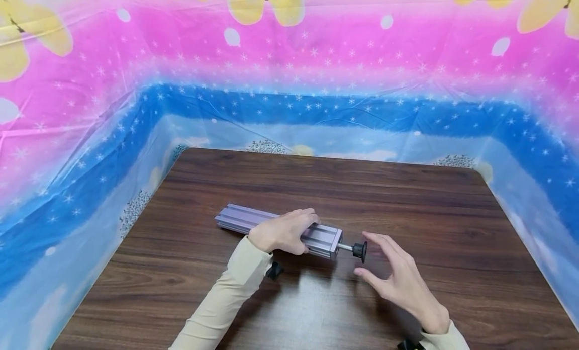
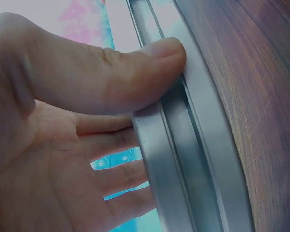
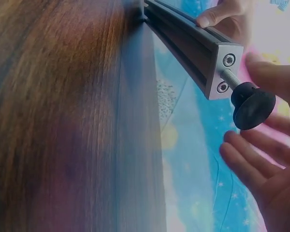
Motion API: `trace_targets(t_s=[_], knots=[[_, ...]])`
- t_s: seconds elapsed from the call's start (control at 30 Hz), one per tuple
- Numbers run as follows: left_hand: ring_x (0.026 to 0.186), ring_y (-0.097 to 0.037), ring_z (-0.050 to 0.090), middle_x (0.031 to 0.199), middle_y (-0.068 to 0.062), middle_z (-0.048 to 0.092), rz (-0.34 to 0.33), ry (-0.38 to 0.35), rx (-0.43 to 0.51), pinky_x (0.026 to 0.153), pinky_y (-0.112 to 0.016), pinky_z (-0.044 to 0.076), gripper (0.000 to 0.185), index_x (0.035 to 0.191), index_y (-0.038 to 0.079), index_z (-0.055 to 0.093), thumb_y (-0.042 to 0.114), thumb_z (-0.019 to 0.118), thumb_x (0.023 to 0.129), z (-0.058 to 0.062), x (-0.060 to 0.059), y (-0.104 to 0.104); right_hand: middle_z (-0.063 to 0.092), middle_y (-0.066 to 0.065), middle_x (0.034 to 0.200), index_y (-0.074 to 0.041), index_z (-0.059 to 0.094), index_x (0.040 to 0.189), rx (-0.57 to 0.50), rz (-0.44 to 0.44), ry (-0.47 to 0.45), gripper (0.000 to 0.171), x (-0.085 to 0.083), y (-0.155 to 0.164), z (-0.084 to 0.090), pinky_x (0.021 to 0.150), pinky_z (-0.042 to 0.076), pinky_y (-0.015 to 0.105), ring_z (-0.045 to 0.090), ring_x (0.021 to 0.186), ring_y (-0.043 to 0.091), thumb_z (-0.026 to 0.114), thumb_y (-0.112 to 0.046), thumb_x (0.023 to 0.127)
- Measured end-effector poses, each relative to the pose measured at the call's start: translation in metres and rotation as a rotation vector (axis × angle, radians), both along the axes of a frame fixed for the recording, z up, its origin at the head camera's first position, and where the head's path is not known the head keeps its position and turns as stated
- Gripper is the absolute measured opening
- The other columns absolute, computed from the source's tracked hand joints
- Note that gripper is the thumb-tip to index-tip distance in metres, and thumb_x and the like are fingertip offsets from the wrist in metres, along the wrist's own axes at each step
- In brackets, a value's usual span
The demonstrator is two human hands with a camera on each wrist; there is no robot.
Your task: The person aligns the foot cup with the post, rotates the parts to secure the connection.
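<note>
Two bare hands work at one long, silver-grey aluminium profile bar with grooved sides (image 1: 249,219), which lies slantwise across the middle of one dark brown wood-grain table (image 1: 429,214); whether its whole length touches the tabletop I cannot tell. The left hand (image 1: 287,232) grasps the bar past its midpoint, its one thumb (image 2: 135,79) pressed over a groove on the near side and its fingers reaching to the far side. At the bar's right end sits one flat grey metal end plate (image 3: 214,77) with two round socket-head screws (image 3: 228,60), and between them projects one silver threaded metal rod (image 1: 345,247) tipped by one black, flared round foot (image 1: 360,251). The right hand (image 1: 398,274) is just beside this foot, thumb and fingers spread apart in a loose curve about it, grasping nothing. Two cream sleeves (image 1: 226,294) cover the forearms, with two black wrist pieces (image 1: 274,270) partly visible beneath. Behind stands one pink, blue and white patterned cloth backdrop (image 1: 289,108), with yellow petal shapes along its top.
</note>
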State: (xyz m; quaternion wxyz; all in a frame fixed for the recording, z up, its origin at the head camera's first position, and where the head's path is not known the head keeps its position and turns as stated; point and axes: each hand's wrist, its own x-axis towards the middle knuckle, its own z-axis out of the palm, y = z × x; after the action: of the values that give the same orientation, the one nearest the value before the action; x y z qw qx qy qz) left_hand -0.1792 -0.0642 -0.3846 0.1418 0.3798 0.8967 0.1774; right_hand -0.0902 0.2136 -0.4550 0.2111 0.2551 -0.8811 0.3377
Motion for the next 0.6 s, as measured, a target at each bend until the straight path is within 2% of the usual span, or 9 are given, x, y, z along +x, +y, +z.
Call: trace_targets(t_s=[0.1, 0.23, 0.37, 0.6], knots=[[0.093, -0.017, 0.050, 0.110, -0.006, 0.056, 0.000, -0.005, -0.006, 0.084, -0.031, 0.043, 0.054, 0.127, 0.002, 0.060, 0.004, 0.076, 0.076, -0.0004, -0.0004, 0.0008, 0.064, 0.005, 0.131, -0.011, 0.057, 0.141, -0.021, 0.077, 0.073, 0.077, -0.0015, 0.0010, 0.0001, 0.097, 0.046, 0.015, 0.063, 0.115, 0.016, 0.089, -0.007, 0.071], [0.092, -0.017, 0.049, 0.108, -0.006, 0.056, 0.006, -0.012, -0.013, 0.084, -0.032, 0.042, 0.054, 0.128, 0.003, 0.059, 0.005, 0.076, 0.077, 0.0003, -0.0006, 0.0006, 0.067, 0.005, 0.124, -0.005, 0.063, 0.132, -0.055, 0.132, 0.165, 0.067, -0.0059, 0.0005, -0.0001, 0.096, 0.046, 0.013, 0.066, 0.107, 0.015, 0.083, 0.002, 0.069], [0.093, -0.017, 0.049, 0.107, -0.006, 0.055, 0.007, -0.013, -0.013, 0.084, -0.032, 0.042, 0.054, 0.128, 0.002, 0.059, 0.004, 0.076, 0.077, 0.0010, -0.0002, 0.0005, 0.070, 0.004, 0.119, -0.006, 0.064, 0.132, -0.063, 0.112, 0.171, 0.064, -0.0060, 0.0006, -0.0008, 0.090, 0.050, 0.016, 0.069, 0.097, 0.016, 0.082, 0.002, 0.071], [0.093, -0.018, 0.049, 0.108, -0.005, 0.055, 0.007, -0.003, -0.014, 0.085, -0.032, 0.042, 0.056, 0.129, 0.002, 0.059, 0.004, 0.077, 0.076, 0.0013, 0.0008, 0.0012, 0.075, -0.001, 0.108, -0.008, 0.066, 0.131, -0.002, -0.011, 0.075, 0.054, -0.0005, 0.0003, -0.0009, 0.087, 0.050, 0.015, 0.072, 0.090, 0.012, 0.083, -0.007, 0.079]])
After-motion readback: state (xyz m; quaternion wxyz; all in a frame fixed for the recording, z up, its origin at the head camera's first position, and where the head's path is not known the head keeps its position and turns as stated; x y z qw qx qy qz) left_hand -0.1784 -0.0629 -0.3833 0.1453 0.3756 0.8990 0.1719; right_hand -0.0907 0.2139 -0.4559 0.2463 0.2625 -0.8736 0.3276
